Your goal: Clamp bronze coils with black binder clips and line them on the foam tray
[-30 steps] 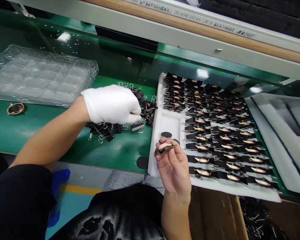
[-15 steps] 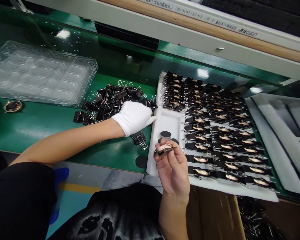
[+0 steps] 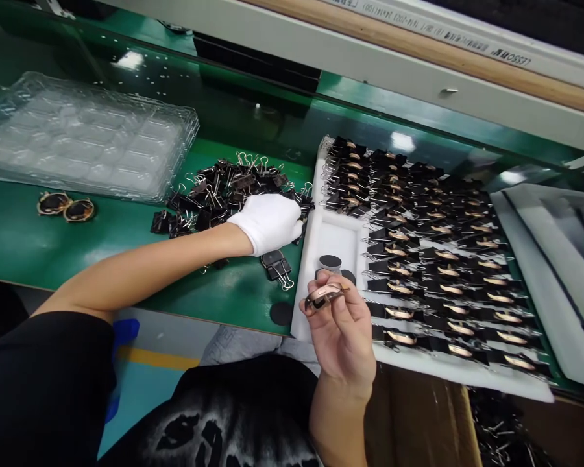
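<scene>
Gripping a gold-rimmed dark piece (image 3: 325,295) in the bare right hand (image 3: 343,334), pinched between thumb and fingers with the palm turned up, at the near-left corner of a white tray (image 3: 304,285). Reaching across a green table (image 3: 10,253) with the left hand (image 3: 271,224), gloved in white, back of the glove uppermost and fingers curled down at the near-right side of a heap of black binder clips (image 3: 224,185). Impossible to tell from this angle the contents, if any, of that curled glove, with its fingertips out of sight.

Working just beside a single clip (image 3: 275,264), its wire handles pointing toward the body, and near a dark disc (image 3: 282,314) flat on the table by the tray. Flanked on the right by close-set rows of clips and gold-coloured pieces (image 3: 450,271), filling most of the tray, and by dark discs (image 3: 329,261) in its shallow pocket, beyond the right hand. Bordered at far right by overlapping white slabs (image 3: 530,259).

Flanked on the left by a clear plastic tray (image 3: 92,139) with moulded compartments and, nearer the body, by two gold-rimmed ovals (image 3: 79,210), side by side. Dressed in a black top (image 3: 214,415) with pale print.
</scene>
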A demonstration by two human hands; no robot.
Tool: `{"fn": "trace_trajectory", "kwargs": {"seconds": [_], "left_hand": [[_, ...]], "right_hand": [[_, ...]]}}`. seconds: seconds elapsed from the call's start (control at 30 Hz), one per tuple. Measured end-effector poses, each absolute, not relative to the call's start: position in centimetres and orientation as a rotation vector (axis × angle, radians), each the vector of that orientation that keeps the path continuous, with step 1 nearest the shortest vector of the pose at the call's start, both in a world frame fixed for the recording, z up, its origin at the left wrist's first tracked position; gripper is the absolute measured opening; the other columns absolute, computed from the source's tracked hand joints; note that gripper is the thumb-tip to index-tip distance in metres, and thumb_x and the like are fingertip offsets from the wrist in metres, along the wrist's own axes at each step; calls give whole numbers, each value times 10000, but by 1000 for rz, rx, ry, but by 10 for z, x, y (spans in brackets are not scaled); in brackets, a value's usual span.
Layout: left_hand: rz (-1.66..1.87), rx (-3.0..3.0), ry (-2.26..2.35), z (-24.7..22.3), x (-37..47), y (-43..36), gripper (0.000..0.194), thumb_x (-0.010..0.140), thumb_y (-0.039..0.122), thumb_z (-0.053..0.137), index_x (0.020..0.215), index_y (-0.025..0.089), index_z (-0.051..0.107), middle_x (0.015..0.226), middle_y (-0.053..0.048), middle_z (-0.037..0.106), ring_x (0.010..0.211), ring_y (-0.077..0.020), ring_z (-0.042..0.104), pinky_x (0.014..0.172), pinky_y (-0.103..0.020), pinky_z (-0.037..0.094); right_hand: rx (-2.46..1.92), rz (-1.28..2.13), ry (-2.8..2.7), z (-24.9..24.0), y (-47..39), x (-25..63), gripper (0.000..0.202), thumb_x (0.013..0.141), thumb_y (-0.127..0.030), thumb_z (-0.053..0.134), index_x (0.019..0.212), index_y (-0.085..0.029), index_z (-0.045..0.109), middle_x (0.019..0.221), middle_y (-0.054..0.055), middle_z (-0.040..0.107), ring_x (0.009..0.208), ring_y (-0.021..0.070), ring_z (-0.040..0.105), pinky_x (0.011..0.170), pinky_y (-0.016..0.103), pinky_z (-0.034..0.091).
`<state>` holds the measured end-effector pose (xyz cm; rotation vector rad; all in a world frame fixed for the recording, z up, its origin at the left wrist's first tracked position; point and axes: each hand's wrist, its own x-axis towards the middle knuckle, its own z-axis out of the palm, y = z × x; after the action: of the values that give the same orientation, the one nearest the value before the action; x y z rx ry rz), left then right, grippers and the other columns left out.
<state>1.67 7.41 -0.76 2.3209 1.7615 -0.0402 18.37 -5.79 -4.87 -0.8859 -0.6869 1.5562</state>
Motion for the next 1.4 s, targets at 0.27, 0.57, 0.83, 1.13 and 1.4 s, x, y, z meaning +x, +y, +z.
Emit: {"fn": "trace_trajectory", "kwargs": {"seconds": [0.27,0.57,0.83,1.13,1.4], "left_hand": [[227,2030,1344,28,-23,84,337,879,398,522,681,205,714,606,-29,689,515,-139,604,568,-295,449],[607,2198,1041,56,-20,51,354,902,361,564,593,188,563,533,43,542,507,-73,441,513,-237,324],[755,2577,1017,41,-11,49,487,958,410,466,518,203,441,475,29,452,481,-100,362,550,-299,262],[512,2611,1537,46,-6,42,594,826,775,531,867,204,689,671,-36,682,579,-178,606,572,-278,282],[263,2581,1310,37,0,51,615,895,744,442,597,217,547,479,-2,491,455,-141,434,535,-303,240]], "right_hand": [[-889,1707,-701,-35,-58,188,148,886,-323,824,1016,-252,823,1017,47,734,829,127,713,788,262,647],[-811,1668,-740,-17,-31,175,158,866,-358,843,951,-229,810,913,25,745,795,125,686,761,273,657],[-910,1356,-920,-24,-32,171,144,920,-338,794,1038,-257,792,982,29,768,892,156,721,828,326,656],[-940,1219,-1082,-40,-32,184,172,924,-298,795,1096,-293,794,1073,34,747,1000,186,696,945,372,595],[-959,1197,-1095,-42,-35,188,162,954,-285,761,1114,-293,779,1184,33,741,1066,167,690,947,302,577]]}}
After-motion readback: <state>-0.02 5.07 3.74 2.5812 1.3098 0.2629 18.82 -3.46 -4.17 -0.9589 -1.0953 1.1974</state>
